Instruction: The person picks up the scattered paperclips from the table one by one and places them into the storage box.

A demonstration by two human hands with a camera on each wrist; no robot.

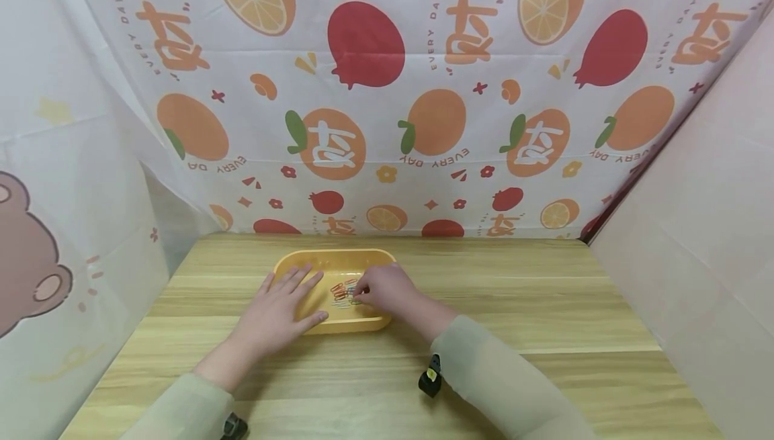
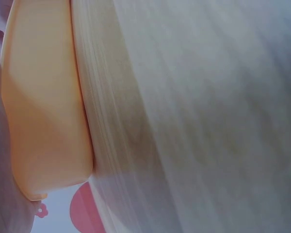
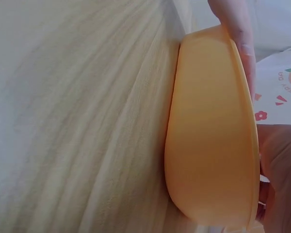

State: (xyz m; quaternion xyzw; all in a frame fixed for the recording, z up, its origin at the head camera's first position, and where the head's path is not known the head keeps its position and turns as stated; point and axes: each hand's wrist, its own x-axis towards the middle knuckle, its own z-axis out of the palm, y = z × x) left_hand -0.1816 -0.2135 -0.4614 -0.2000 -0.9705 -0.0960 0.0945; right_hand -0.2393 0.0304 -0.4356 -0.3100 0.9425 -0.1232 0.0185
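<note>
A yellow plastic tray point(image 1: 357, 326) sits on the table with a small group of paper clips point(image 1: 340, 292) on its floor, some orange-red, some pale. My left hand point(image 1: 281, 309) lies over the tray's left end, fingers spread and straight, the thumb along the front rim. Reaching in over the right end, my right hand point(image 1: 383, 289) has its fingers bent, and thumb and forefinger pinch a bluish paper clip at the edge of the group. That clip is mostly hidden by the fingertips. Both wrist views show mainly the tray's outer wall point(image 2: 48, 107) point(image 3: 208, 121).
The wood-grain table point(image 1: 514, 305) carries the tray near its back edge. Behind it hangs a fruit-print cloth point(image 1: 375, 178). Pale cloth walls point(image 1: 695, 225) stand at both sides. A black wrist strap point(image 1: 430, 376) shows at the right sleeve.
</note>
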